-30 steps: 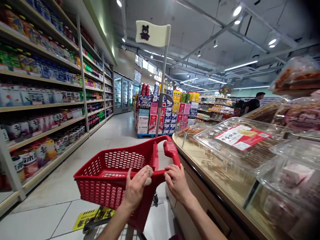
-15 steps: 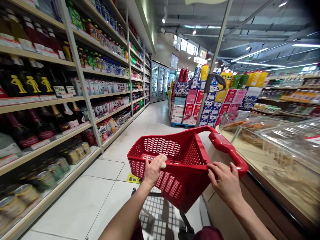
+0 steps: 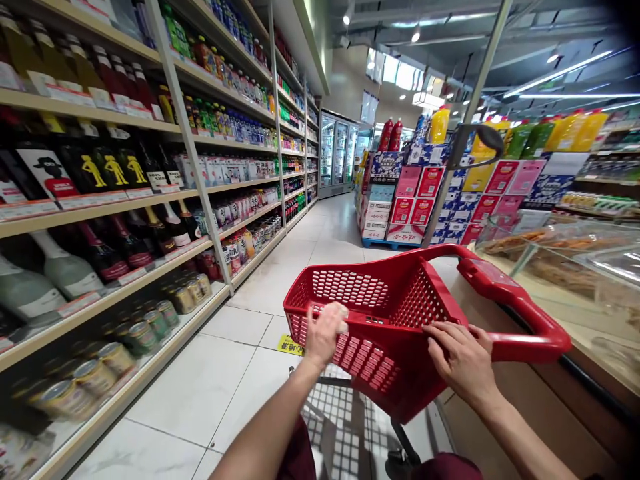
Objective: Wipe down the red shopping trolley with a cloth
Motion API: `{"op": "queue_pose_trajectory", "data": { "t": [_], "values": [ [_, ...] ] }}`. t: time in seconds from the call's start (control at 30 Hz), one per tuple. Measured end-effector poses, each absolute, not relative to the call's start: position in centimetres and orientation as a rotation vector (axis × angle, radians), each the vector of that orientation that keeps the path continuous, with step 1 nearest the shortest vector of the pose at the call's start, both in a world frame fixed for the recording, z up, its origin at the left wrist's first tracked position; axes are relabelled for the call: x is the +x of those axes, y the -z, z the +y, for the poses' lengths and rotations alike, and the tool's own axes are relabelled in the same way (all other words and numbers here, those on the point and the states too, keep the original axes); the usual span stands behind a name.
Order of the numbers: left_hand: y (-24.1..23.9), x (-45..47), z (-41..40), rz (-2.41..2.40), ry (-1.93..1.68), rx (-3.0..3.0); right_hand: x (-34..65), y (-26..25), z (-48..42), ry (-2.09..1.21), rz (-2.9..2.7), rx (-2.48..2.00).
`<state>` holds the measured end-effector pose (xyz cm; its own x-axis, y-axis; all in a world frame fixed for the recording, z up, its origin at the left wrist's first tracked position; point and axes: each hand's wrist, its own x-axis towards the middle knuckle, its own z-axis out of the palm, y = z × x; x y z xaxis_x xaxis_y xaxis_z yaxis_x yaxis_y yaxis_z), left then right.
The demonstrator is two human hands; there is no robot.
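A red plastic shopping cart point(image 3: 395, 373) stands before me, its basket perforated and its push handle to the right. At the near rim, my left hand point(image 3: 323, 333) is closed around a crumpled white wad point(image 3: 342, 318), cloth or tissue, partly hidden by the fingers. Farther right along the same rim, my right hand point(image 3: 463, 360) curls its fingers over the edge, close to the handle point(image 3: 525, 333). What I can see of the basket's inside is bare red plastic.
Shelves of bottles and cans point(image 3: 200, 247) line the left side. Stacked drink cartons point(image 3: 410, 207) rise ahead behind a metal pole point(image 3: 460, 147). A glass-topped food counter point(image 3: 575, 267) borders the right. A yellow floor sign point(image 3: 289, 344) lies beside the cart, on pale tiles point(image 3: 210, 373).
The view has swung left, so shelves, cart and hands appear farther right. The cart's handle end has turned nearer to me. Both hands stay at the near rim.
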<state>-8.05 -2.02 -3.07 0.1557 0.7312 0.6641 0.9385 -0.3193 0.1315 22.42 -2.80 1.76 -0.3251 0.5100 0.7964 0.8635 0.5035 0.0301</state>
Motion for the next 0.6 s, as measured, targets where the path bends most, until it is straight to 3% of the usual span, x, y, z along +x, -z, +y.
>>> {"op": "queue_pose_trajectory", "data": {
  "t": [0.1, 0.27, 0.43, 0.6],
  "values": [
    [3.4, -8.8, -2.3, -1.564, 0.936, -2.173, 22.8, -1.7, -2.8, 0.604, -2.044, -1.065],
    [3.5, -12.7, -2.3, -1.990, 0.958, -1.751, 22.7, -1.4, -2.8, 0.610, -1.982, -1.060],
    [3.8, -10.2, -2.0, -1.604, 0.882, -2.142, 22.9, -1.1, -2.5, 0.577, -1.987, -1.065],
    [3.2, -10.2, -1.6, -1.968, 1.005, -1.798, 22.7, -1.3, -2.3, 0.587, -1.962, -1.068]
  ]
}}
